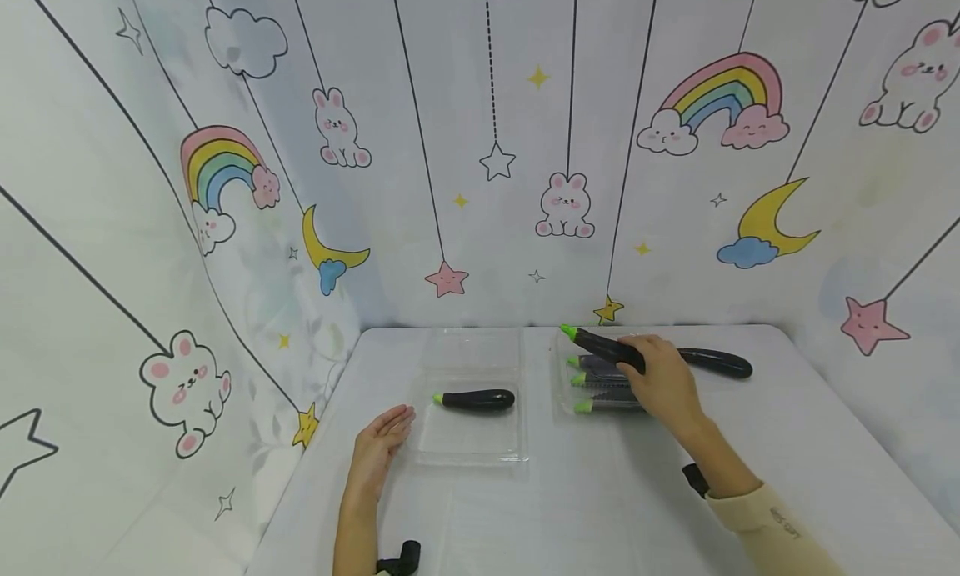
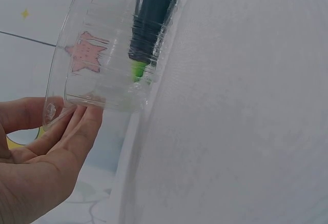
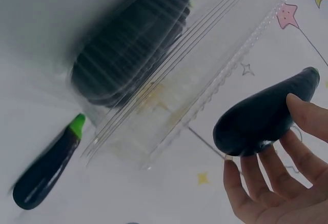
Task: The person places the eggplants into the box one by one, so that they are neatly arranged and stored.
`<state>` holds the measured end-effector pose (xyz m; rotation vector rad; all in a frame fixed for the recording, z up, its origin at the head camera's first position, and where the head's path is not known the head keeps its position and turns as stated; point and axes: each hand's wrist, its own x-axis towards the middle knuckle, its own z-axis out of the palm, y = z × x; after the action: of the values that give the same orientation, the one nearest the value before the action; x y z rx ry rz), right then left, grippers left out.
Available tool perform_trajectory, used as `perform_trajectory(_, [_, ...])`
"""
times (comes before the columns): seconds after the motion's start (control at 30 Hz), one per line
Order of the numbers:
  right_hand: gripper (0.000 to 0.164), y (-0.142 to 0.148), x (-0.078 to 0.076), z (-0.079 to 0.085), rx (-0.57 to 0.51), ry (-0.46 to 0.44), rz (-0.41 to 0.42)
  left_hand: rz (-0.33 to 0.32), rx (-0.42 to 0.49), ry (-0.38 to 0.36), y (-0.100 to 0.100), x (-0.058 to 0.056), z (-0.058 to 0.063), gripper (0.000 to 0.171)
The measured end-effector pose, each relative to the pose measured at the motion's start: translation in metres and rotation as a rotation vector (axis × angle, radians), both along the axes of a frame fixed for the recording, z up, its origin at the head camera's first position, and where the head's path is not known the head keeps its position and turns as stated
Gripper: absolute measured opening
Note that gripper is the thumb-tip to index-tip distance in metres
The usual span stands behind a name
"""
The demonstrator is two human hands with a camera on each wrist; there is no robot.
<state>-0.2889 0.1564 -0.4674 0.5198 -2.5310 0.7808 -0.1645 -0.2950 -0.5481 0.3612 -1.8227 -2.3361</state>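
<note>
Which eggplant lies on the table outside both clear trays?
The rightmost eggplant in the head view. It alone rests on the tabletop; one lies in the left tray, others in the right tray, and another is held in the right grip.

The elongated, glossy near-black eggplant (image 1: 609, 349) in the right hand (image 1: 663, 384) has a bright green stem end (image 1: 569, 332), as does the glossy black, tapering eggplant (image 1: 483, 401) in the rectangular, colourless plastic tray (image 1: 468, 458) at left. The flat tabletop (image 1: 570, 509) is plain white. Across the white fabric backdrop (image 1: 420, 42) run black strings (image 1: 418, 126), pink stars (image 1: 447, 280), pink-eared white rabbits (image 1: 566, 217), yellow crescent moons (image 1: 760, 219) and multicoloured rainbows (image 1: 731, 82). The long sleeve (image 1: 750, 518) is cream with a darker mark (image 1: 785, 522).
</note>
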Motion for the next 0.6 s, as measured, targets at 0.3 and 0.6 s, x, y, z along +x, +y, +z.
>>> perform_trajectory(0.3, [0.043, -0.020, 0.001, -0.005, -0.015, 0.023, 0.054, -0.011, 0.000, 0.003, 0.000, 0.001, -0.001, 0.050])
perform_trajectory(0.6, [0.044, -0.042, 0.006, -0.010, -0.030, -0.022, 0.076, -0.005, -0.003, 0.015, -0.002, -0.001, -0.004, 0.048])
